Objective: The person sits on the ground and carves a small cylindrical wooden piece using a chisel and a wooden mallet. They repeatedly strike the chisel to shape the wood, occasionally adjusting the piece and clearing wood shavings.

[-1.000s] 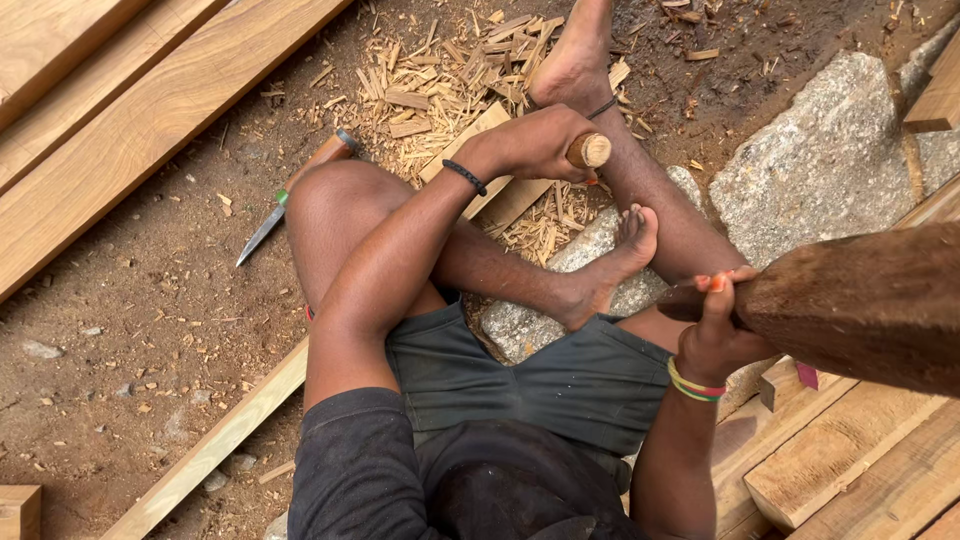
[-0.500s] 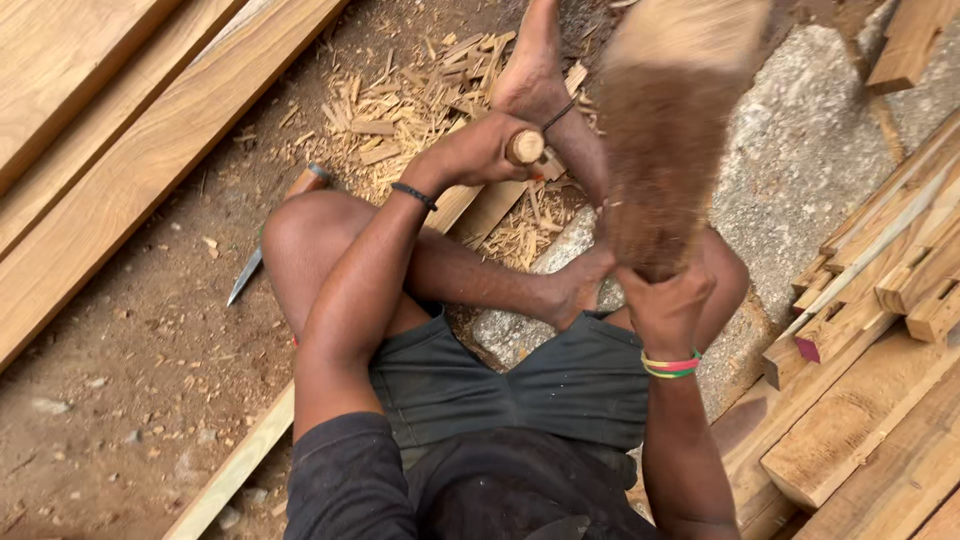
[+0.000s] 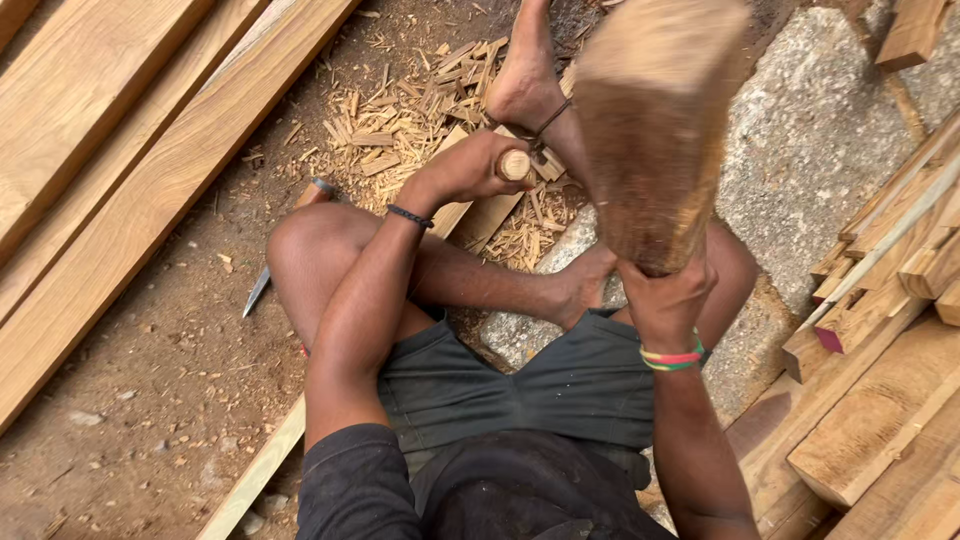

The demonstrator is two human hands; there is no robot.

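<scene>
While the left hand [image 3: 470, 168] stays clenched on the wooden chisel handle [image 3: 515, 164] over the workpiece [image 3: 490, 215] among shavings [image 3: 400, 125], the right hand [image 3: 665, 295], gripping the heavy wooden mallet [image 3: 655, 130], has swung it up from the side, hiding the shin, planks [image 3: 130, 180] left, stone [image 3: 810, 150] right

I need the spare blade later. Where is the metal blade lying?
The metal blade lies on the dirt at left, beside the bent knee, below the long planks.
</scene>
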